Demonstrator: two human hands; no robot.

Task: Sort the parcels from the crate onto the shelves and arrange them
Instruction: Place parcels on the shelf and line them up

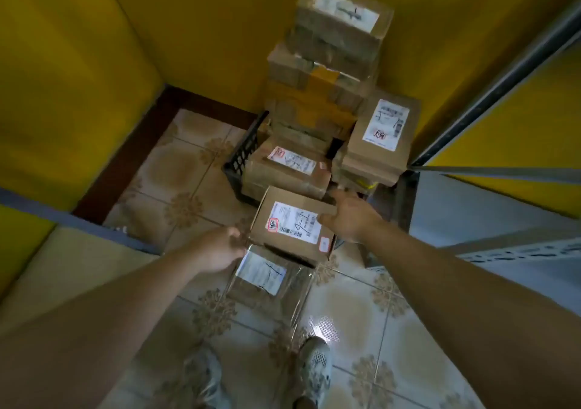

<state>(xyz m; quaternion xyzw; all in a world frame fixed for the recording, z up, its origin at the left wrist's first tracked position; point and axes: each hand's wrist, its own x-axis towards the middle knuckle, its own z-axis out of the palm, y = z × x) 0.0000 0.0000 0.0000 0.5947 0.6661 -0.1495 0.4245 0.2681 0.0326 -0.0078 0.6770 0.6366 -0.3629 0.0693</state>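
Above the tiled floor (157, 173), left hand (220, 248) and right hand (349, 217) grip a brown parcel (294, 223) — white label (298, 217), red stamp (273, 223).

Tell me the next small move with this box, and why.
Probably swing the labelled box right toward the shelf: the left hand and right hand grip its opposite edges, and it is held in front of the crate, not inside it.

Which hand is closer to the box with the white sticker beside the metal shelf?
Right. The right hand is just in front of that box, gripping the held parcel's right edge. The left hand holds the parcel's left corner, farther off.
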